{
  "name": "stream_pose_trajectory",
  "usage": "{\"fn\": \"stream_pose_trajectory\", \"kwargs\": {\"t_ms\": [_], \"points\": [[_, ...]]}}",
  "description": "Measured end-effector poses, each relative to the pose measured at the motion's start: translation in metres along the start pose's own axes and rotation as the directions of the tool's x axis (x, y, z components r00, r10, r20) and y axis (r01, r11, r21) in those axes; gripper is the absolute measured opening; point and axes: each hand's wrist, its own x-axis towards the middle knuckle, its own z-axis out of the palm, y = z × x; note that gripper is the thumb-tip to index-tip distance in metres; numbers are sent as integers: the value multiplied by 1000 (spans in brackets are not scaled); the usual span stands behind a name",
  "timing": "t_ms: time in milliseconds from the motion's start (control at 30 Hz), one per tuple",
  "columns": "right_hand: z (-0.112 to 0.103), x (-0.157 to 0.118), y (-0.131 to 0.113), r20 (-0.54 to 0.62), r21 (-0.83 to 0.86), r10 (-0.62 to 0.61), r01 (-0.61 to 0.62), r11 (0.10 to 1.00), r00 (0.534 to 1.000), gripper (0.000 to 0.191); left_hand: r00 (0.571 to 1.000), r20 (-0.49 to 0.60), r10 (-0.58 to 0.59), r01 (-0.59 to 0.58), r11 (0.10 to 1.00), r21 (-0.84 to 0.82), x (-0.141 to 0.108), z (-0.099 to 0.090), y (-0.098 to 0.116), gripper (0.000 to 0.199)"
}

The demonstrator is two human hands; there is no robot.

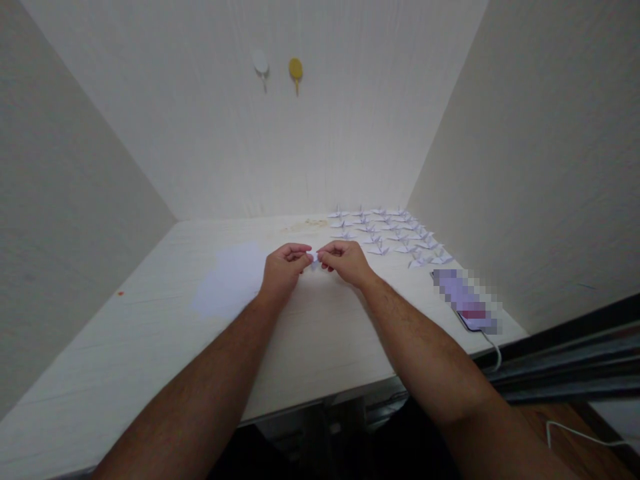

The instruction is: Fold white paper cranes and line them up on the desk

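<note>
Near the middle of the table, a small piece of folded white paper [315,257] shows between my two hands, mostly covered by fingertips. My left hand [287,268] pinches its left side between thumb and fingers. On the other side my right hand [345,260] grips it in the same way. The paper's exact shape is too small to make out. Several white paper cranes [383,233] stand in rows at the back right, beyond my right hand. Left of my left hand lie white paper sheets [227,280].
A phone [463,300] with a blurred screen lies at the right, and its white cable [497,353] hangs over the front edge of the table [320,360]. Walls enclose the back and sides. A white hook [261,63] and a yellow hook [296,69] are on the back wall.
</note>
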Motion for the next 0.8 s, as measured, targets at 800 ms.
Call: {"fn": "stream_pose_trajectory", "kwargs": {"t_ms": [800], "points": [[0, 0, 1, -2, -135, -52, 51, 990, 999, 13, 997, 58, -46, 41, 996, 78, -1, 2, 1, 17]]}}
